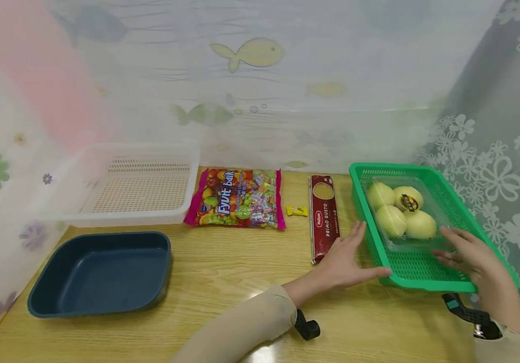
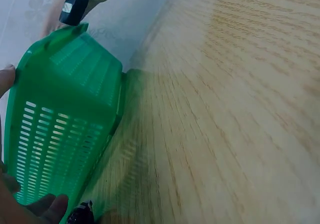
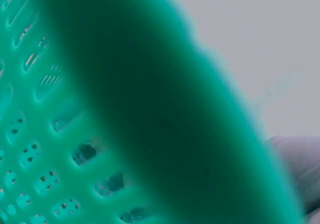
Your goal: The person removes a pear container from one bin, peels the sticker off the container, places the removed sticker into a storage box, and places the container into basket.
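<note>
At the right of the frame, the green basket (image 1: 423, 275) sits on the table (image 1: 223, 282) holding a clear pack of fruit (image 1: 400, 212). The left hand (image 1: 346, 257) lies flat-fingered against its left wall; the right hand (image 1: 468, 254) rests, fingers relaxed, over its right rim.

Pears (image 1: 400, 212) apparently in basket (image 1: 428, 285), right of pasta (image 1: 323, 217)
</note>
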`<state>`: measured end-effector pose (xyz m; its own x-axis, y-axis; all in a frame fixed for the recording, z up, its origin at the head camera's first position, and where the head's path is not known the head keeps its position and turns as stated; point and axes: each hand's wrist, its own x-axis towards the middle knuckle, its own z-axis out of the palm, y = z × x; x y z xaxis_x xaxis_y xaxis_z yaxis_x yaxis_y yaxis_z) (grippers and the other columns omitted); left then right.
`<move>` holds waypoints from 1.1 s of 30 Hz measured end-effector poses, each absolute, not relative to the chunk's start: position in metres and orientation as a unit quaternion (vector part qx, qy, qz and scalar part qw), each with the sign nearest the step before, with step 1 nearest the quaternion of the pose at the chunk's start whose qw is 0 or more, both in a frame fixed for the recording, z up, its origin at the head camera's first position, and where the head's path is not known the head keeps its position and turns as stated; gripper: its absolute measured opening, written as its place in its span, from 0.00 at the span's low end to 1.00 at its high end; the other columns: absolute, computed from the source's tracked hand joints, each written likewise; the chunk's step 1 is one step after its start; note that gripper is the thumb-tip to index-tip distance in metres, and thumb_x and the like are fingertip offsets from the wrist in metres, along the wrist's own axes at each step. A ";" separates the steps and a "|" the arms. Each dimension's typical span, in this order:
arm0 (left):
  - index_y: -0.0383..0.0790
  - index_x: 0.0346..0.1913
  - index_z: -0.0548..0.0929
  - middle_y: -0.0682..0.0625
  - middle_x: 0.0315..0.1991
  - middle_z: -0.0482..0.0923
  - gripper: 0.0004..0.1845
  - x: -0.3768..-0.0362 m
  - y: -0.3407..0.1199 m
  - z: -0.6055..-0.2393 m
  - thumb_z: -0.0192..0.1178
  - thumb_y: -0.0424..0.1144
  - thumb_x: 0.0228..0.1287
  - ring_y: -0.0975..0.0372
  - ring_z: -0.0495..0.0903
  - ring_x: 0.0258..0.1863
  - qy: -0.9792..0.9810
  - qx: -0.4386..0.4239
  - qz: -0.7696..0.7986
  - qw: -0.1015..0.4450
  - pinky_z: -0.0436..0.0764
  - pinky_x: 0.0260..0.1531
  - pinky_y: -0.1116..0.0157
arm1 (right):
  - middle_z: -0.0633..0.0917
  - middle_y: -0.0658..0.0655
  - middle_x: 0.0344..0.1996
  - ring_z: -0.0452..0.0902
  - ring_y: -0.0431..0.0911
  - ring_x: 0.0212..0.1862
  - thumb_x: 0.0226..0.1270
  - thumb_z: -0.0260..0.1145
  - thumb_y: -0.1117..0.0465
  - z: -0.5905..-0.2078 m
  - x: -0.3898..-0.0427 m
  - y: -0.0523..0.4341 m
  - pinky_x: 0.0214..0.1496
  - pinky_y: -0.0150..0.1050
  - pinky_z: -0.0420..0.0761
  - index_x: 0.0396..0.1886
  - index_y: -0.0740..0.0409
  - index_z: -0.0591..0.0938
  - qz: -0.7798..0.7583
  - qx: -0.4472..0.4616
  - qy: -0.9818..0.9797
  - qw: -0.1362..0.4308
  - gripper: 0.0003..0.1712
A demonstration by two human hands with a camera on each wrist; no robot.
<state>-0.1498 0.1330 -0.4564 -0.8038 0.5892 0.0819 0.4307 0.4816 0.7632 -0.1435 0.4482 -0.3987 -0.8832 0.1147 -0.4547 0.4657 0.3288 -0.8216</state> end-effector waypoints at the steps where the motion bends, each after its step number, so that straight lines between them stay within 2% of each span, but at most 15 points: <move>1: 0.52 0.88 0.39 0.61 0.87 0.35 0.60 -0.150 0.134 -0.456 0.62 0.72 0.67 0.60 0.47 0.85 0.855 0.299 0.413 0.097 0.55 0.82 0.53 | 0.23 0.77 0.80 0.84 0.29 0.36 0.86 0.46 0.39 -0.399 -0.144 0.450 0.49 0.33 0.88 0.80 0.64 0.19 -0.567 0.183 0.788 0.157 0.56; 6: 0.57 0.87 0.34 0.63 0.86 0.32 0.64 -0.145 0.141 -0.453 0.64 0.75 0.62 0.51 0.56 0.84 0.864 0.289 0.402 0.094 0.63 0.79 0.54 | 0.23 0.66 0.83 0.86 0.32 0.37 0.86 0.52 0.44 -0.400 -0.146 0.457 0.50 0.33 0.87 0.81 0.55 0.18 -0.626 0.187 0.740 0.159 0.57; 9: 0.57 0.86 0.32 0.63 0.87 0.32 0.69 -0.142 0.145 -0.450 0.66 0.78 0.57 0.51 0.58 0.83 0.876 0.277 0.385 0.083 0.67 0.77 0.56 | 0.26 0.72 0.83 0.87 0.33 0.38 0.87 0.52 0.47 -0.400 -0.148 0.457 0.48 0.34 0.88 0.81 0.53 0.18 -0.621 0.179 0.745 0.168 0.55; 12: 0.56 0.86 0.31 0.61 0.87 0.33 0.73 -0.141 0.147 -0.447 0.68 0.80 0.53 0.52 0.57 0.83 0.885 0.266 0.372 0.082 0.66 0.78 0.56 | 0.29 0.78 0.82 0.87 0.34 0.38 0.88 0.50 0.47 -0.401 -0.151 0.455 0.45 0.35 0.87 0.82 0.54 0.20 -0.600 0.167 0.761 0.179 0.53; 15: 0.56 0.86 0.30 0.61 0.87 0.33 0.74 -0.140 0.147 -0.446 0.69 0.80 0.52 0.52 0.56 0.83 0.889 0.260 0.367 0.084 0.64 0.79 0.57 | 0.46 0.79 0.77 0.86 0.35 0.39 0.88 0.50 0.47 -0.401 -0.152 0.454 0.44 0.35 0.86 0.84 0.54 0.23 -0.593 0.161 0.768 0.180 0.52; 17: 0.55 0.86 0.30 0.60 0.87 0.33 0.74 -0.141 0.147 -0.446 0.69 0.80 0.51 0.52 0.56 0.84 0.888 0.259 0.369 0.085 0.64 0.79 0.57 | 0.61 0.69 0.72 0.85 0.35 0.39 0.88 0.51 0.45 -0.401 -0.152 0.454 0.43 0.34 0.84 0.85 0.53 0.25 -0.601 0.161 0.762 0.177 0.52; 19: 0.56 0.86 0.30 0.60 0.87 0.33 0.74 -0.141 0.147 -0.445 0.69 0.80 0.51 0.52 0.56 0.83 0.887 0.260 0.371 0.086 0.64 0.79 0.58 | 0.69 0.53 0.62 0.85 0.35 0.38 0.87 0.52 0.44 -0.401 -0.151 0.455 0.42 0.34 0.84 0.85 0.54 0.27 -0.609 0.161 0.757 0.171 0.52; 22: 0.57 0.85 0.30 0.61 0.87 0.33 0.74 -0.142 0.147 -0.445 0.69 0.80 0.51 0.51 0.57 0.83 0.887 0.260 0.371 0.088 0.68 0.77 0.57 | 0.71 0.38 0.52 0.87 0.35 0.38 0.86 0.54 0.45 -0.402 -0.150 0.454 0.43 0.33 0.85 0.86 0.54 0.28 -0.622 0.161 0.748 0.167 0.53; 27: 0.59 0.85 0.29 0.63 0.87 0.33 0.74 -0.144 0.146 -0.445 0.69 0.79 0.51 0.50 0.58 0.83 0.884 0.262 0.377 0.092 0.70 0.75 0.55 | 0.73 0.34 0.48 0.89 0.33 0.39 0.86 0.56 0.49 -0.403 -0.148 0.453 0.44 0.32 0.87 0.86 0.52 0.28 -0.649 0.162 0.727 0.159 0.52; 30: 0.60 0.85 0.28 0.63 0.87 0.32 0.74 -0.144 0.145 -0.446 0.70 0.79 0.51 0.49 0.59 0.82 0.880 0.263 0.383 0.094 0.70 0.75 0.55 | 0.77 0.28 0.42 0.88 0.33 0.38 0.87 0.56 0.51 -0.402 -0.147 0.452 0.43 0.32 0.87 0.86 0.52 0.30 -0.671 0.165 0.707 0.151 0.51; 33: 0.61 0.84 0.27 0.64 0.86 0.31 0.75 -0.145 0.145 -0.447 0.71 0.78 0.50 0.50 0.58 0.83 0.877 0.265 0.388 0.098 0.68 0.76 0.56 | 0.80 0.27 0.35 0.88 0.33 0.36 0.88 0.54 0.52 -0.399 -0.145 0.452 0.41 0.32 0.85 0.85 0.55 0.32 -0.675 0.172 0.704 0.135 0.48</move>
